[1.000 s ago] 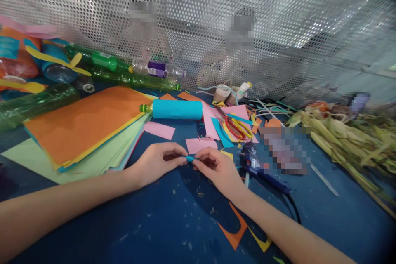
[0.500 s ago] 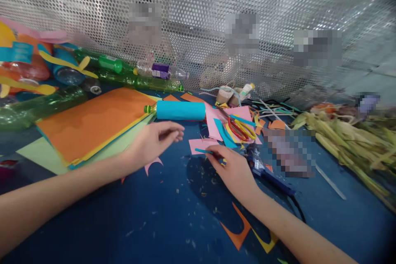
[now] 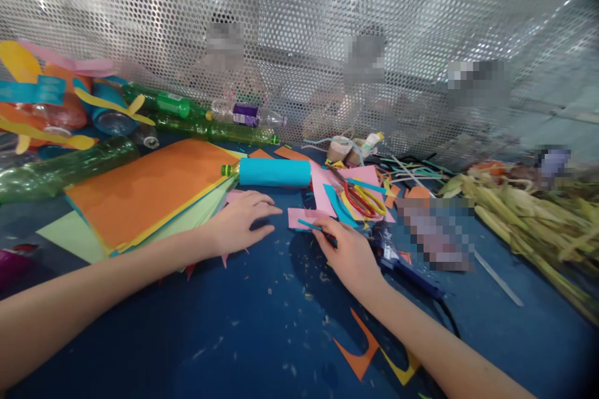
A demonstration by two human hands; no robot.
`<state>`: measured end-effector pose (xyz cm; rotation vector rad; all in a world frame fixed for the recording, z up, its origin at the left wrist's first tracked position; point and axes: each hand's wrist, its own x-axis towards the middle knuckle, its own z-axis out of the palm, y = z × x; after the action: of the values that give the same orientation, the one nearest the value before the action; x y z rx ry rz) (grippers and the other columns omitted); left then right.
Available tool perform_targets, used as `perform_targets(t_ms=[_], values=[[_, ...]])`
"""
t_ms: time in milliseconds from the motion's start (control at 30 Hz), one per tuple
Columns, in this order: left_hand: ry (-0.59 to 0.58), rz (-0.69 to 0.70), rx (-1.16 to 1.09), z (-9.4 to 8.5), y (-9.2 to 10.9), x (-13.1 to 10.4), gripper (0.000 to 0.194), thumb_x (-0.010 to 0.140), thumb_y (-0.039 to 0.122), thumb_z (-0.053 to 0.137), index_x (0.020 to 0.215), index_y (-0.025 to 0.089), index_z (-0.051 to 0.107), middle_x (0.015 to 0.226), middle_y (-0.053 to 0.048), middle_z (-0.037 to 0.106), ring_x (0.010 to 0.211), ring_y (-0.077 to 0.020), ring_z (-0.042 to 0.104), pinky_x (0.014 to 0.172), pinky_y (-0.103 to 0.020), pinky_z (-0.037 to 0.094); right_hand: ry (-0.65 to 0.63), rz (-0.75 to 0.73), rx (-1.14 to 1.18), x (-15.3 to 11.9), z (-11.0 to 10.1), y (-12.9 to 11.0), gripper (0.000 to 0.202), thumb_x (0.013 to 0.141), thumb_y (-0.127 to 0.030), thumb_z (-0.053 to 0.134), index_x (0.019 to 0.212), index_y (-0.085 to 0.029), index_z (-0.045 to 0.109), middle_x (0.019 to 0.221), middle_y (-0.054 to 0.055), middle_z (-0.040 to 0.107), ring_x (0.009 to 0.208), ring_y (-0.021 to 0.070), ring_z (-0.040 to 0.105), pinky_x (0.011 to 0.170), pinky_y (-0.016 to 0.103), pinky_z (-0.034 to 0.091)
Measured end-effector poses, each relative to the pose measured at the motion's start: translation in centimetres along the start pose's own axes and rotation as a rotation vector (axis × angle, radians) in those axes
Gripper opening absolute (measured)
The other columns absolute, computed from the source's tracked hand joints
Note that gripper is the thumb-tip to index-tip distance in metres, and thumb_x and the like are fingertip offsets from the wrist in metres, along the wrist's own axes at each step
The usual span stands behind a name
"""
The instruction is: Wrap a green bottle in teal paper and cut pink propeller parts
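Observation:
My right hand (image 3: pixel 349 252) pinches a thin blue paper strip (image 3: pixel 307 224) between thumb and fingertips, over a small pink paper piece (image 3: pixel 297 217). My left hand (image 3: pixel 243 223) is open, fingers apart and holding nothing, low over the table beside the paper stack. Just beyond both hands lies a bottle wrapped in blue paper (image 3: pixel 275 173), on its side with its green cap (image 3: pixel 226 170) to the left. Red-handled scissors (image 3: pixel 358 201) and a yellow-handled pair (image 3: pixel 374 199) rest on pink paper to its right. A blue glue gun (image 3: pixel 412 274) lies right of my right hand.
Orange and coloured sheets (image 3: pixel 154 193) are stacked at left. Green plastic bottles (image 3: pixel 70 165) and paper-decorated bottles (image 3: pixel 112 115) stand behind them. Dried corn husks (image 3: pixel 528 218) spread at right. Orange scraps (image 3: pixel 360 349) lie in front. A perforated metal screen (image 3: pixel 299 25) closes the back.
My left hand has opened, its fingers spreading out from a loose curl, and turned palm down. My right hand keeps the blue strip in nearly the same place. The view has shifted slightly.

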<state>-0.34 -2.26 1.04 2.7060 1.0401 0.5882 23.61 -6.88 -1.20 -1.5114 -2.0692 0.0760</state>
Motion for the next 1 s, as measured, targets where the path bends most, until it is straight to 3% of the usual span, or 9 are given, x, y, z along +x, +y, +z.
perform_targets(t_ms=[167, 367, 467, 600, 733, 900, 1000], values=[[-0.079, 0.114, -0.068, 0.9, 2.0, -0.7, 0.037, 0.085, 0.035, 0.049, 0.121, 0.023, 0.052, 0.124, -0.007, 0.053, 0.118, -0.0238, 0.043, 0.102, -0.044, 0.030, 0.026, 0.031, 0.141, 0.2, -0.6, -0.5, 0.015, 0.083, -0.024, 0.051, 0.091, -0.020, 0.062, 0.086, 0.005, 0.065, 0.076, 0.0183, 0.061, 0.070, 0.031, 0.049], [0.041, -0.140, -0.280, 1.8, 3.6, -1.5, 0.032, 0.081, 0.029, 0.056, 0.111, 0.018, 0.053, 0.100, -0.006, 0.062, 0.092, -0.0187, 0.057, 0.084, -0.035, 0.047, -0.146, 0.051, 0.278, -0.5, -1.2, -2.3, 0.009, 0.078, -0.023, 0.058, 0.084, -0.022, 0.065, 0.076, 0.000, 0.067, 0.067, 0.0148, 0.061, 0.063, 0.027, 0.048], [0.068, -0.157, -0.341, 1.8, 3.7, -1.6, 0.029, 0.080, 0.026, 0.057, 0.108, 0.020, 0.053, 0.094, -0.004, 0.063, 0.085, -0.0165, 0.058, 0.078, -0.032, 0.049, -0.215, 0.038, 0.288, -0.9, -1.2, -2.9, 0.008, 0.078, -0.024, 0.058, 0.082, -0.023, 0.065, 0.074, -0.001, 0.066, 0.067, 0.0148, 0.061, 0.061, 0.027, 0.048], [0.031, -0.041, -0.335, 1.8, 3.5, -1.6, 0.015, 0.085, 0.023, 0.050, 0.096, 0.022, 0.061, 0.091, -0.003, 0.064, 0.088, -0.0163, 0.057, 0.079, -0.031, 0.047, -0.260, -0.026, 0.319, -1.1, -1.2, -3.1, 0.012, 0.082, -0.023, 0.054, 0.085, -0.023, 0.065, 0.081, 0.000, 0.067, 0.075, 0.0159, 0.062, 0.067, 0.029, 0.048], [0.012, 0.011, -0.256, 1.9, 2.9, -1.5, 0.015, 0.085, 0.027, 0.051, 0.092, 0.021, 0.063, 0.087, -0.003, 0.066, 0.086, -0.0170, 0.057, 0.079, -0.031, 0.046, -0.245, -0.061, 0.229, -1.4, -1.0, -3.0, 0.012, 0.083, -0.020, 0.052, 0.088, -0.022, 0.063, 0.082, 0.001, 0.066, 0.077, 0.0170, 0.061, 0.069, 0.030, 0.048], [0.116, -0.111, 0.015, 1.1, 0.7, -0.7, 0.030, 0.083, 0.030, 0.053, 0.110, 0.018, 0.057, 0.113, -0.008, 0.058, 0.107, -0.0224, 0.049, 0.094, -0.038, 0.038, -0.162, -0.149, -0.047, -1.5, -0.9, -2.9, 0.012, 0.085, -0.017, 0.047, 0.083, -0.018, 0.059, 0.077, 0.004, 0.061, 0.075, 0.0194, 0.056, 0.069, 0.034, 0.045], [0.096, -0.158, 0.138, 0.7, -0.8, -0.3, 0.033, 0.083, 0.031, 0.051, 0.112, 0.015, 0.056, 0.112, -0.010, 0.057, 0.106, -0.0249, 0.048, 0.093, -0.041, 0.037, -0.134, -0.171, -0.170, -1.2, -0.8, -2.3, 0.015, 0.086, -0.016, 0.045, 0.083, -0.017, 0.059, 0.080, 0.006, 0.061, 0.078, 0.0211, 0.054, 0.073, 0.036, 0.045]])
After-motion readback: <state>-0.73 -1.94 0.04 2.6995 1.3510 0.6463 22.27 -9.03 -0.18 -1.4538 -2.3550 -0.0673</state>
